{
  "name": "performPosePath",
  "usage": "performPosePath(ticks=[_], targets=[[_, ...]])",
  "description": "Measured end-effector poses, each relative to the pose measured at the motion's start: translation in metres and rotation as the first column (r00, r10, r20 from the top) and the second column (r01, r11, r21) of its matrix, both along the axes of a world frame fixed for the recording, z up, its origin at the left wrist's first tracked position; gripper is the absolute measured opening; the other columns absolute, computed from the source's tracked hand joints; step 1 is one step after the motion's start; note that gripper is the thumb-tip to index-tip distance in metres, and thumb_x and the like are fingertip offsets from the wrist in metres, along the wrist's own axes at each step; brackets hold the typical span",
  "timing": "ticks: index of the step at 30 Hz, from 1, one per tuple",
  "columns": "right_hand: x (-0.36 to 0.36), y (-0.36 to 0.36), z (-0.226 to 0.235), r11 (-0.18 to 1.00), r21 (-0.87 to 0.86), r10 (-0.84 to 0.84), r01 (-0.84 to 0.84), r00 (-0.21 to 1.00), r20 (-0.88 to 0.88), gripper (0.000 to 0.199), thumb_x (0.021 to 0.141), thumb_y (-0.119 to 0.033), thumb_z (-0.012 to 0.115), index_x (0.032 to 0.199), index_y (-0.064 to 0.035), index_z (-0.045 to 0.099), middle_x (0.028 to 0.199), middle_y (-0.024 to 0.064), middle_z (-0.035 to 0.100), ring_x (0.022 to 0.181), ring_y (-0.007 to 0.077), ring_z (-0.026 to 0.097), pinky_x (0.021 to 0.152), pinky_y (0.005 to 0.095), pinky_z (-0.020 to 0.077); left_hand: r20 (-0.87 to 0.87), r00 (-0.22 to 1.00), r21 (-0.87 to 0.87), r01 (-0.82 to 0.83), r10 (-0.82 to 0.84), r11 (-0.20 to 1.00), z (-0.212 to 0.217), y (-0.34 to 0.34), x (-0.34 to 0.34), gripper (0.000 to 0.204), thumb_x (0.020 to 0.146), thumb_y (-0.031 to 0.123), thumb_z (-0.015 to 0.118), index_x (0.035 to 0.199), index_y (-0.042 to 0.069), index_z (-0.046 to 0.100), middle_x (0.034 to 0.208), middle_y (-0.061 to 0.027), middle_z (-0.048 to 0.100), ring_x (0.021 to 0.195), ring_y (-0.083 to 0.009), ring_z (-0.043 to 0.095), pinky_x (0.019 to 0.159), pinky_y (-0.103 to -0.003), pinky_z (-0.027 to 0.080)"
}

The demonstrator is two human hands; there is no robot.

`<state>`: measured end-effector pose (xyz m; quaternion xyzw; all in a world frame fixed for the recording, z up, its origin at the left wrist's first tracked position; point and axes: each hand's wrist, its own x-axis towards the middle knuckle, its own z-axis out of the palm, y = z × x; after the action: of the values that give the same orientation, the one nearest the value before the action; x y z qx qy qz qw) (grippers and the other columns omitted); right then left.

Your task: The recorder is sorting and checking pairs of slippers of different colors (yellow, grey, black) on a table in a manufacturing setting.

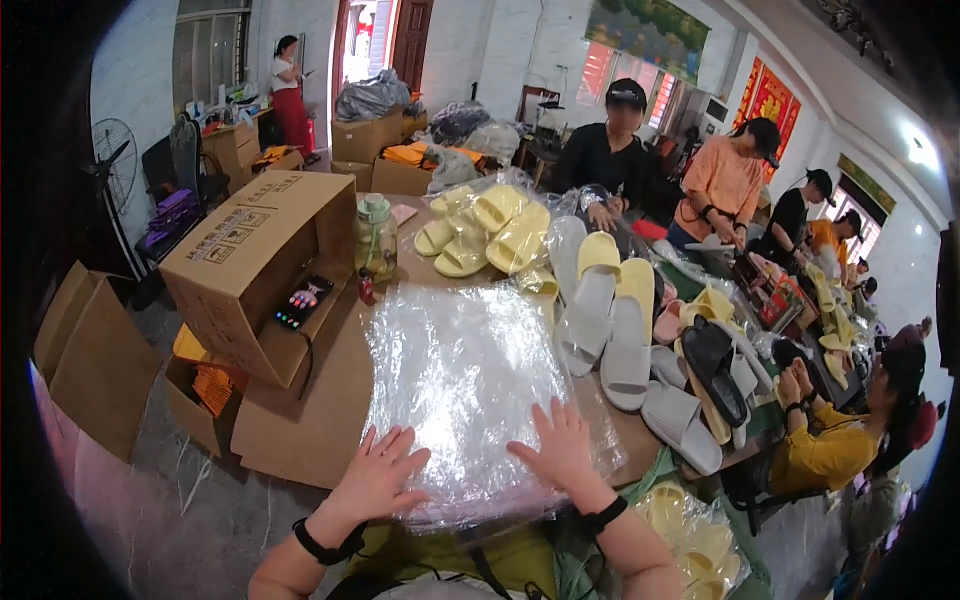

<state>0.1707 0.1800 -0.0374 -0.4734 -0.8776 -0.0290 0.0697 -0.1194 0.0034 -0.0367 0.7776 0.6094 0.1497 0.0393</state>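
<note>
A stack of clear plastic bags [465,350] lies flat before me on the cardboard-covered table. My left hand [385,470] rests on its near left part, fingers spread. On the near right part lies my right hand [553,448], palm down with the fingers apart. Neither hand holds anything. To the right of the bags are loose slides: a grey slide [626,350], a yellow slide [600,255] and a black slide [714,370] among several others. Past the bags' far edge sit yellow slides wrapped in clear plastic [490,225].
An open cardboard box [240,250] on the left holds a phone [303,303] with a cable. A jar [375,235] stands beside it. Bagged yellow slides [690,535] are low at my right. A person in yellow [825,445] sits at right; others work along the table.
</note>
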Motion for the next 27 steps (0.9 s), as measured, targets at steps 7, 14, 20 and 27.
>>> performPosePath(ticks=[7, 14, 20, 27], targets=[[-0.058, -0.033, 0.018, 0.998, 0.039, 0.048, -0.046, 0.997, -0.061, 0.086, 0.087, -0.071, 0.054, 0.139, -0.0028, 0.054, 0.13, 0.0238, 0.055, 0.129, 0.0407, 0.044, 0.106, 0.0564, 0.0314, 0.113, 0.993, -0.011, -0.044, 0.045, 0.999, 0.011, 0.0, 0.005, 0.08, 0.083, 0.051, 0.073, 0.135, -0.005, 0.048, 0.153, -0.0304, 0.032, 0.143, -0.0464, 0.031, 0.119, -0.054, 0.024], [-0.071, -0.036, 0.025, 0.99, -0.143, -0.011, -0.004, 0.994, -0.105, 0.086, 0.086, -0.073, 0.052, 0.139, -0.0041, 0.054, 0.124, 0.0189, 0.055, 0.116, 0.0322, 0.049, 0.096, 0.0443, 0.0383, 0.292, 0.945, 0.0, -0.151, 0.144, 0.989, 0.074, -0.015, 0.0, 0.059, 0.072, 0.017, 0.076, 0.122, 0.0, 0.05, 0.158, -0.032, 0.023, 0.143, -0.05, 0.029, 0.116, -0.052, 0.029], [-0.049, -0.044, 0.006, 0.992, -0.076, 0.079, -0.1, 0.967, -0.241, 0.077, 0.09, -0.065, 0.056, 0.14, -0.0076, 0.053, 0.129, 0.0213, 0.054, 0.115, 0.0338, 0.053, 0.097, 0.0449, 0.0414, 0.297, 0.951, 0.075, 0.072, -0.092, 0.995, 0.081, 0.019, 0.025, 0.059, 0.079, 0.033, 0.079, 0.129, 0.007, 0.061, 0.154, -0.0208, 0.04, 0.143, -0.046, 0.034, 0.112, -0.052, 0.035], [0.063, 0.037, 0.035, 0.964, 0.232, 0.074, 0.128, 0.712, -0.699, 0.043, 0.083, -0.024, 0.074, 0.119, -0.0054, 0.06, 0.116, 0.0154, 0.058, 0.107, 0.0364, 0.055, 0.091, 0.0459, 0.0462, 0.2, 0.98, -0.078, 0.034, -0.018, 0.996, 0.009, 0.051, 0.009, 0.075, 0.077, 0.045, 0.079, 0.137, 0.004, 0.057, 0.154, -0.0272, 0.036, 0.145, -0.046, 0.028, 0.117, -0.051, 0.028]])
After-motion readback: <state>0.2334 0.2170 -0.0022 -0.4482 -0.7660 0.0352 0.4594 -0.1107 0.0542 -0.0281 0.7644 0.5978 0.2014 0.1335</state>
